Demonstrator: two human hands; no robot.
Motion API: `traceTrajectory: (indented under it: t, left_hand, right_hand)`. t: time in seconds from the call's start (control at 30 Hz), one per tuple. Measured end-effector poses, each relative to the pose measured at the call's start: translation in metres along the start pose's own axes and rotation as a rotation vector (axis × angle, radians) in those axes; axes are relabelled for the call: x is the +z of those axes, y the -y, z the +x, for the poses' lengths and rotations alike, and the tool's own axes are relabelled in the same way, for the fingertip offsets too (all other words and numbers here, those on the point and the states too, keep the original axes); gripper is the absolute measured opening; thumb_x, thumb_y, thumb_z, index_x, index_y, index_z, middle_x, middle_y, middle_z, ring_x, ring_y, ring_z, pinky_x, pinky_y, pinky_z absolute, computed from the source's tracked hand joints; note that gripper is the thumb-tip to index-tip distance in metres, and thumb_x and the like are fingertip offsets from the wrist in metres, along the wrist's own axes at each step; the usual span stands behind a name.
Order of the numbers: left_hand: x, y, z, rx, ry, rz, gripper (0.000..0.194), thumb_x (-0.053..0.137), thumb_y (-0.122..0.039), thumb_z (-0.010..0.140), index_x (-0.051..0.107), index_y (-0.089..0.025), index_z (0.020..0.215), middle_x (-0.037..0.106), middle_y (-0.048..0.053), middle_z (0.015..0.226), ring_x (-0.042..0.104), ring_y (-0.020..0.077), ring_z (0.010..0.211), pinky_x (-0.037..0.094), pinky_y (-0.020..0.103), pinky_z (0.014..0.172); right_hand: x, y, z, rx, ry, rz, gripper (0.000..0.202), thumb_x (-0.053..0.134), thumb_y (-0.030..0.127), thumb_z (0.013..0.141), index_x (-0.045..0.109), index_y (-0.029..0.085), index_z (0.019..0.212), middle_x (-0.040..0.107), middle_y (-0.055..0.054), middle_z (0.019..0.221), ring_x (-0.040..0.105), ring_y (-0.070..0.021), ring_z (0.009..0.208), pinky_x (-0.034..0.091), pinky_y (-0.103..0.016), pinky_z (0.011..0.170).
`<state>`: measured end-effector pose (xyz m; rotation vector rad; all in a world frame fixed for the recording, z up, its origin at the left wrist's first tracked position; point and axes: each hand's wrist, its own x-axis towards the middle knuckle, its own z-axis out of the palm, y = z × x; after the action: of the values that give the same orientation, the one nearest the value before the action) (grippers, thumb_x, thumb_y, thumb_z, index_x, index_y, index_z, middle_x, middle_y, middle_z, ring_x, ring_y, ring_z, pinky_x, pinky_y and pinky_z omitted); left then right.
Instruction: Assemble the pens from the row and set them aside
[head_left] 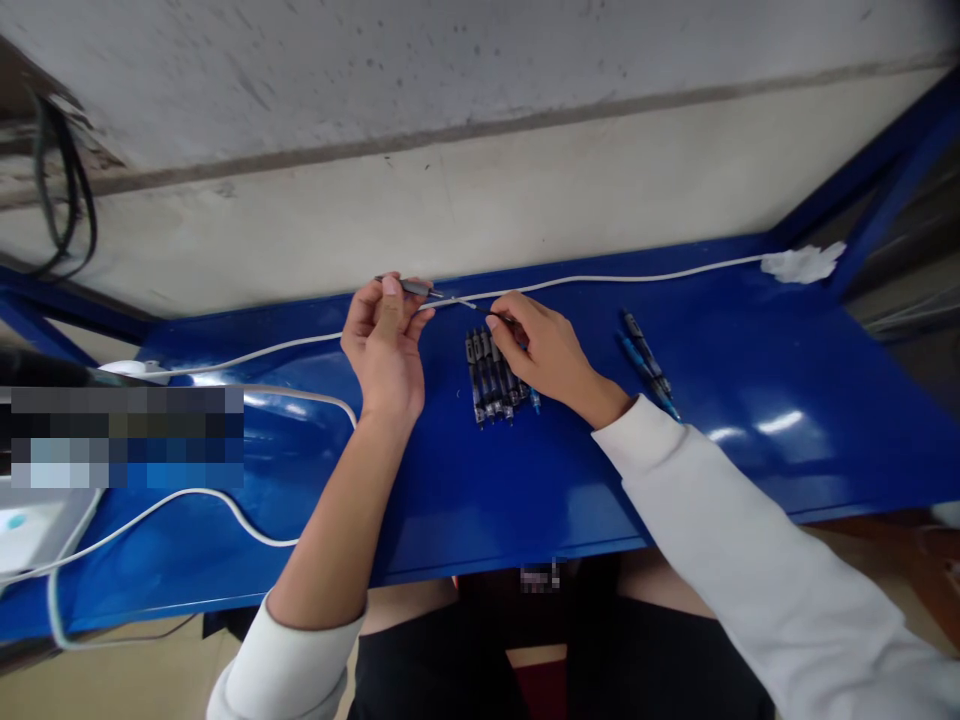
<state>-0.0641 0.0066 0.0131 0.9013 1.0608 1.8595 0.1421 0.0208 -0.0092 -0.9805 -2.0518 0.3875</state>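
Pinched in the fingers of my left hand is a grey pen barrel, held level above the back of the table. My right hand grips a thin, dark pen refill with a pale section, pointing towards the barrel's end. Whether the two parts touch is too small to tell. Beneath my right hand, several grey-and-clear pens lie side by side in a row, partly hidden by that hand. Right of it lie a dark pen and a blue pen, close together.
A white cable runs along the back of the blue table. Crumpled white paper or plastic sits at the back right. More white cables and a white device occupy the left side. A wall stands behind.
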Motion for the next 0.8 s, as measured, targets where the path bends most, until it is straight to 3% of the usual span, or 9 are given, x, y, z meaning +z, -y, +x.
traceTrajectory:
  t: [0.2, 0.5, 0.8]
  left_hand:
    - [-0.006, -0.001, 0.005, 0.007, -0.018, -0.041, 0.038, 0.09, -0.062, 0.096, 0.076, -0.03, 0.108, 0.084, 0.004, 0.119, 0.082, 0.025, 0.12, 0.063, 0.034, 0.097]
    - [-0.011, 0.003, 0.006, -0.045, 0.026, -0.035, 0.05, 0.091, -0.074, 0.089, 0.075, -0.032, 0.112, 0.085, 0.005, 0.123, 0.081, 0.0285, 0.13, 0.063, 0.034, 0.099]
    - [-0.005, 0.003, 0.002, -0.055, 0.044, -0.069, 0.049, 0.091, -0.07, 0.091, 0.075, -0.03, 0.114, 0.086, 0.006, 0.118, 0.084, 0.0259, 0.12, 0.065, 0.033, 0.094]
  right_hand:
    - [-0.001, -0.001, 0.0, 0.015, -0.017, 0.006, 0.021, 0.048, 0.042, 0.121, 0.059, 0.025, 0.113, 0.07, -0.002, 0.093, 0.057, -0.0172, 0.072, 0.039, -0.033, 0.07]
    - [0.0, 0.001, 0.0, 0.012, -0.006, 0.005, 0.028, 0.048, 0.044, 0.122, 0.065, 0.024, 0.115, 0.074, -0.003, 0.094, 0.059, -0.0168, 0.073, 0.039, -0.033, 0.07]
    - [-0.001, 0.0, 0.0, -0.005, 0.004, -0.023, 0.029, 0.049, 0.043, 0.122, 0.069, 0.024, 0.113, 0.073, -0.002, 0.091, 0.059, -0.0167, 0.071, 0.039, -0.033, 0.07]
